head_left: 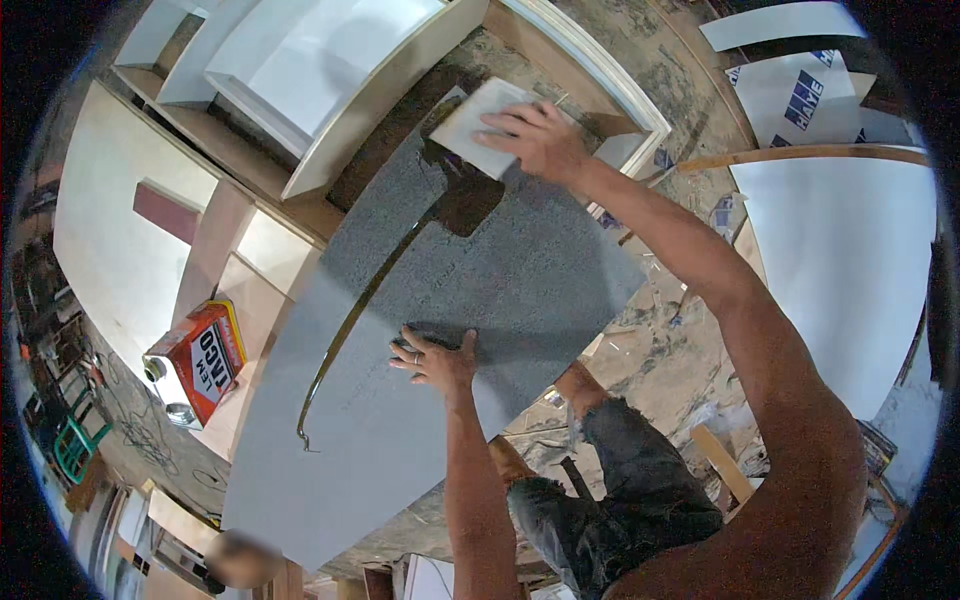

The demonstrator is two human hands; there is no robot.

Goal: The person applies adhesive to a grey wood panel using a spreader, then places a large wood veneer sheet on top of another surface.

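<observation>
The nearest to the camera is the person's bare right arm (765, 340), which crosses the lower right side and reaches forward. Its right hand (545, 142) is grasping a white flat piece (480, 125), with the fingers spread across its upper face; this piece is at the far part of a big grey board (360, 490), over a patch of dark brown liquid (468, 205). From this patch, a thin shiny line (355, 315) of the same liquid runs along the board and ends in a small hook. The near part of the board looks smooth and pale, while the middle is darker and speckled. The left hand (442, 362) rests flat there, its fingers released and apart.

At the left, a red and white can (210, 360) and a reddish-brown block (167, 210) are on pale wooden panels (105, 190). Beyond the board stand white shelves (320, 65). On the right there is a large white sheet (850, 270), and the dusty floor (640, 375) has scattered scraps. A green chair (75, 445) is at the far left, near tangled cables (150, 430).
</observation>
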